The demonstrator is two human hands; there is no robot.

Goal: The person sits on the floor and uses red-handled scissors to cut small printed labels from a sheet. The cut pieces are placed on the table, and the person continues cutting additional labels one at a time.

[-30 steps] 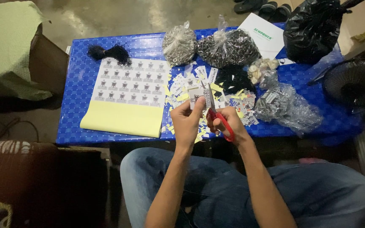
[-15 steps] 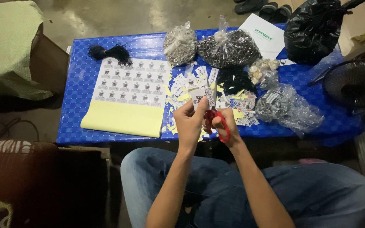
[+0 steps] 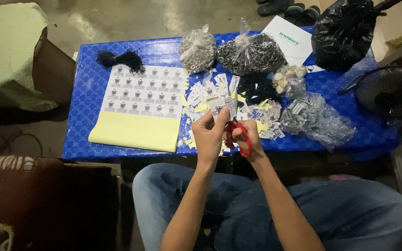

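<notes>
My left hand (image 3: 209, 136) pinches a small strip of white printed stickers (image 3: 220, 106) above the near edge of the blue table (image 3: 89, 88). My right hand (image 3: 247, 137) grips red-handled scissors (image 3: 241, 135), whose blades meet the strip's right side. On the table behind my hands lies a heap of cut stickers and yellow backing scraps (image 3: 201, 100). A large sticker sheet with yellow backing (image 3: 138, 109) lies flat to the left.
Two clear bags of metal rings (image 3: 249, 53), a black bag (image 3: 342, 32), crumpled clear plastic bags (image 3: 315, 118), a white paper sheet (image 3: 289, 39) and a bundle of black threads (image 3: 119, 59) lie on the table. A black fan (image 3: 389, 95) stands at right, a green cloth (image 3: 5, 56) at left.
Both hands have stayed near the table's front edge; the strip and scissors have shifted only slightly as the cutting goes on.
</notes>
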